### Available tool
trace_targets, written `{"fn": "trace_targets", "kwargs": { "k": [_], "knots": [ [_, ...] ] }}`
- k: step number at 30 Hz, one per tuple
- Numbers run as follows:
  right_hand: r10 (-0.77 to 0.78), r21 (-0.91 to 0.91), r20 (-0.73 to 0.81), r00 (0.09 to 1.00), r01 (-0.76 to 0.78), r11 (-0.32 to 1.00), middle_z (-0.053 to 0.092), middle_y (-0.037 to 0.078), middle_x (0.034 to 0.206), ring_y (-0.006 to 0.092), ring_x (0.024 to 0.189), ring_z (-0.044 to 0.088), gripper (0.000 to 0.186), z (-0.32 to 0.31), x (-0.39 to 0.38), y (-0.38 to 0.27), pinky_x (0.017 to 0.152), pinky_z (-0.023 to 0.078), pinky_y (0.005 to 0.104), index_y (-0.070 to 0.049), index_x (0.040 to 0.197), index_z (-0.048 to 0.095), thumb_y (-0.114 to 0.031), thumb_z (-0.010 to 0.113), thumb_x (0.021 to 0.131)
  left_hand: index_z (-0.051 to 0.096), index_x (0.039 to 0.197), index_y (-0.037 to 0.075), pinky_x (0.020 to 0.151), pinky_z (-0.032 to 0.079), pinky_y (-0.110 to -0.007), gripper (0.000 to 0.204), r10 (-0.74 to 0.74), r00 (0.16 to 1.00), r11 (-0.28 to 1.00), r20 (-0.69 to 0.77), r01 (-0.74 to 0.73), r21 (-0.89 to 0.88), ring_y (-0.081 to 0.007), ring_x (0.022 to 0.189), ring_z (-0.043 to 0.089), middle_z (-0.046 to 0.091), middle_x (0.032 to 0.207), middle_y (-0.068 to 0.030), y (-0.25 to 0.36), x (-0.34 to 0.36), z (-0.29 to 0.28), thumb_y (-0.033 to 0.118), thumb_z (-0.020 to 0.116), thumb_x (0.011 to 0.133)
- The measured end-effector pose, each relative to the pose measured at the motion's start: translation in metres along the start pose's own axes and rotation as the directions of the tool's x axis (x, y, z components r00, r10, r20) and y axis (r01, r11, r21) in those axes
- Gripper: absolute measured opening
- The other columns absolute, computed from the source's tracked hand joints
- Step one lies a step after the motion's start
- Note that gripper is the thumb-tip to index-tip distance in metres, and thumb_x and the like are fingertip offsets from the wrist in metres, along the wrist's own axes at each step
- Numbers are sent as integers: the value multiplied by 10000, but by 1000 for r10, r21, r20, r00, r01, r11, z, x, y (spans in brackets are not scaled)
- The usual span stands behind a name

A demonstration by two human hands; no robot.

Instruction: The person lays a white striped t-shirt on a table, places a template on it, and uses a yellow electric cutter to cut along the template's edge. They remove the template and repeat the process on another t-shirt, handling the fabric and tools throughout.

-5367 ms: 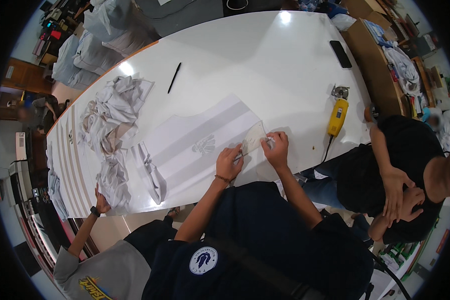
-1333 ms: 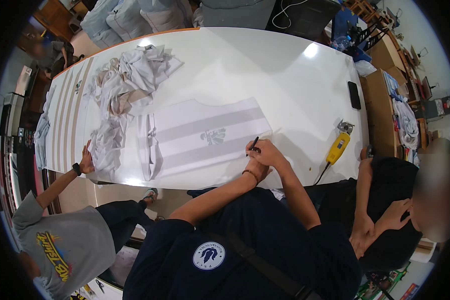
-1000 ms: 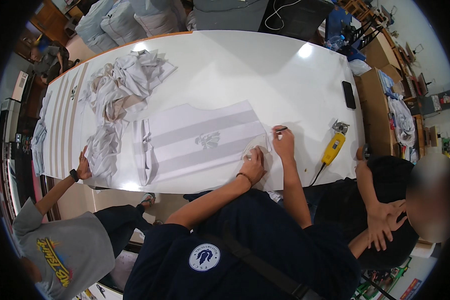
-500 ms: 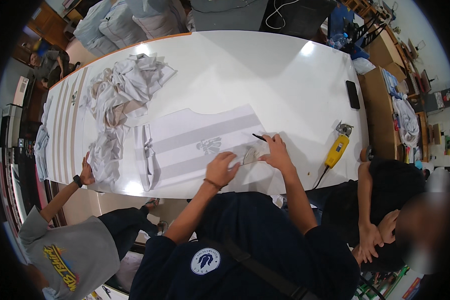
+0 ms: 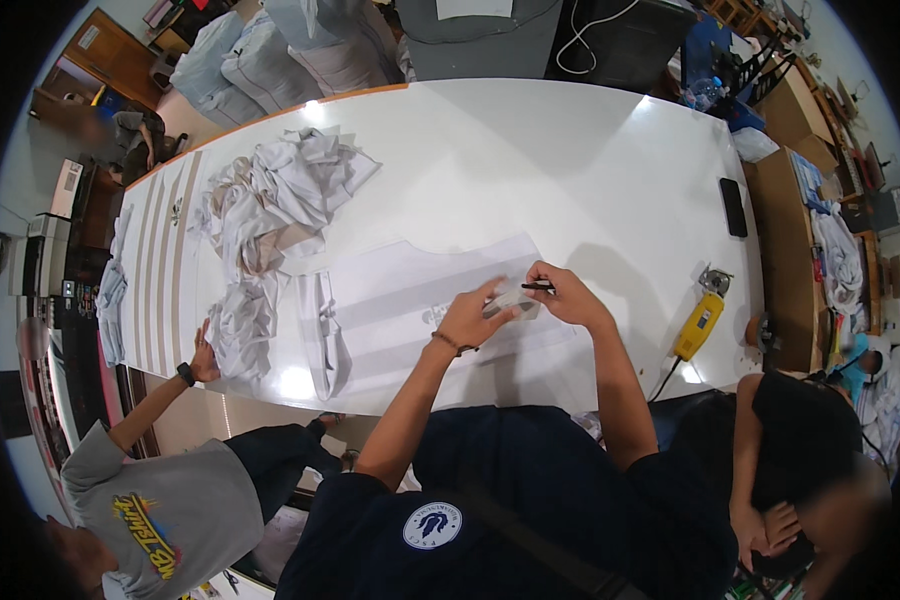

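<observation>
A white fabric panel (image 5: 385,285) with grey stripes and a printed emblem lies spread on the white table in front of me. My left hand (image 5: 468,318) is over the panel, its fingers and thumb closed on a small translucent, pale flat piece (image 5: 519,303) just above the cloth. In my right hand (image 5: 568,299) a black pen (image 5: 536,287) is pinched, its tip pointing left beside the flat piece. Folded white fabric (image 5: 319,335) lies along the panel's left end.
A heap of crumpled white and beige cloth (image 5: 280,190) lies left, beside striped fabric (image 5: 165,270). A co-worker's hand (image 5: 204,356) rests at the table edge. Toward the right are a yellow electric cutter (image 5: 697,325) with a cord and a black phone (image 5: 733,207). Another person sits right.
The flat piece has come up off the panel between my hands. My right hand has turned inward with the pen, and my left hand has closed in. The whole view has shifted slightly.
</observation>
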State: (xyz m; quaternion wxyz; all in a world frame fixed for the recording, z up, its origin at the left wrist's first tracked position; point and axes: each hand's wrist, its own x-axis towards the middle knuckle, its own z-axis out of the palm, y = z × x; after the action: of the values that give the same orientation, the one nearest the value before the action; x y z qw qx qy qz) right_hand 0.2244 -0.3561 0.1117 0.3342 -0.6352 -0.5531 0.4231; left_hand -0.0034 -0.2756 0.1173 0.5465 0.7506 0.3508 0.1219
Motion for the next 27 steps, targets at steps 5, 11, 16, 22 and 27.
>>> {"fn": "trace_targets", "kwargs": {
  "k": [5, 11, 16, 22, 27],
  "knots": [
    [-132, -306, -306, 943, 34, 951, 517, 199, 1225, 363, 1159, 541, 690, 18, 27, -19, 917, 457, 494, -52, 1366, 468, -250, 827, 811, 552, 1331, 4, 593, 573, -274, 462, -309, 940, 833, 147, 342, -436, -163, 696, 709, 710, 1081, -136, -28, 27, -5, 384, 516, 1070],
    [-109, -410, -395, 912, -69, 909, 477, 243, 1273, 425, 1161, 507, 919, 67, 44, -21, 957, 418, 541, -46, 1557, 273, -126, 729, 763, 631, 1182, 2, 663, 549, -295, 432, -187, 963, 873, -192, 73, -483, -146, 763, 670, 709, 942, -78, -56, 38, 14, 398, 480, 1095],
    [-51, -341, -306, 951, -60, 938, 443, 295, 1366, 455, 1188, 491, 914, 77, 40, -28, 977, 413, 560, -51, 1595, 226, -192, 703, 827, 703, 1128, -33, 705, 515, -271, 317, -266, 927, 884, -264, 125, -450, -93, 800, 614, 725, 953, -46, -73, 49, 16, 256, 686, 999],
    [-39, -198, -552, 833, -85, 976, 374, 229, 1534, 434, 1449, 304, 860, 35, 10, 19, 1179, 215, 604, -108, 1554, 348, -296, 752, 818, 699, 1120, -38, 740, 515, -267, 325, -440, 816, 851, -375, 246, -464, -111, 844, 629, 720, 999, -59, -71, 85, -38, 255, 719, 978],
    [-261, -285, -954, 144, -697, 658, 541, 175, 1392, 371, 1326, 465, 713, -86, -93, 148, 1137, 326, 522, -123, 1421, 536, -360, 825, 814, 702, 1058, -47, 749, 539, -326, 524, -231, 665, 972, -710, 131, -193, -184, 831, 669, 718, 940, -114, -134, 134, -140, 424, 815, 856]
  ]
}}
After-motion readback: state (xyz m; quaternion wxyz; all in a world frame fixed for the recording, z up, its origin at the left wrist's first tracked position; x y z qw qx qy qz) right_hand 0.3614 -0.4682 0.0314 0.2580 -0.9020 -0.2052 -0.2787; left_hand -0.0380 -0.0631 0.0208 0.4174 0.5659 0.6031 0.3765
